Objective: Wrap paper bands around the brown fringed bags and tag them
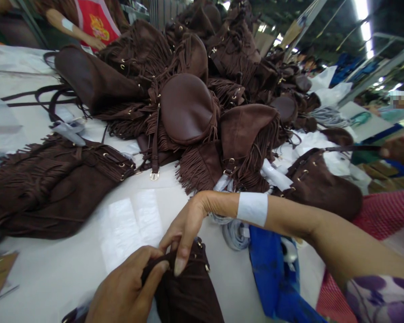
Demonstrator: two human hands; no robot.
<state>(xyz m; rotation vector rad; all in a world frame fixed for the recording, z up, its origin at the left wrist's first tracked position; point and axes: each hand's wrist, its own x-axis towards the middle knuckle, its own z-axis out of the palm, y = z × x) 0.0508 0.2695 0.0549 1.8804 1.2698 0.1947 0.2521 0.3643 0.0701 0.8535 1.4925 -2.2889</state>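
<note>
At the bottom middle lies a dark brown suede bag (191,291) with small gold-coloured fittings on its edge. My left hand (126,285) pinches the bag's upper edge between thumb and fingers. Coming in from the right, my right hand (185,233) bends down over the same edge, its thumb and fingers closed on the material close to the left fingertips. A white patch (252,209) is stuck on the right forearm. The lower part of the bag runs out of the frame.
A large heap of brown fringed bags (188,107) fills the table's back. Another fringed bag (54,193) lies left, near white plastic sheets (131,224). Blue cloth (272,273) and a grey coil (236,234) are right. Co-workers' hands (96,44) show at back left and far right.
</note>
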